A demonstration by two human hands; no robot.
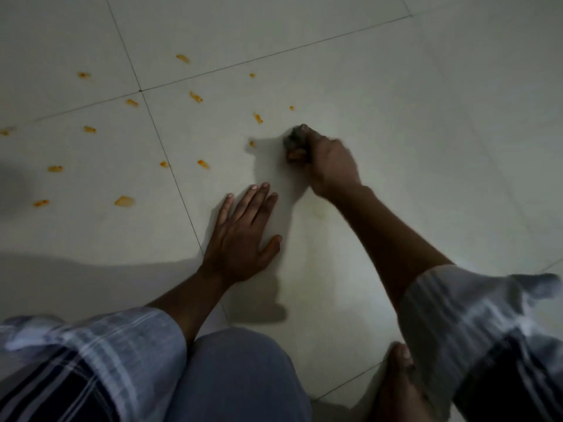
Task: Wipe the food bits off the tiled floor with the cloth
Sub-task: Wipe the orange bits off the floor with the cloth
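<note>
Hands: our right hand (327,166) grips the bunched cloth (294,140) against the tiled floor (426,117); our left hand (243,236) rests flat, fingers straight. Food bits (195,96) scatter leftward and beyond the cloth, nearest our right hand.

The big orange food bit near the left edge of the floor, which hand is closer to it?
Left. The left hand rests flat just right of the big food bit; the right hand, gripping the cloth, is farther right.
</note>
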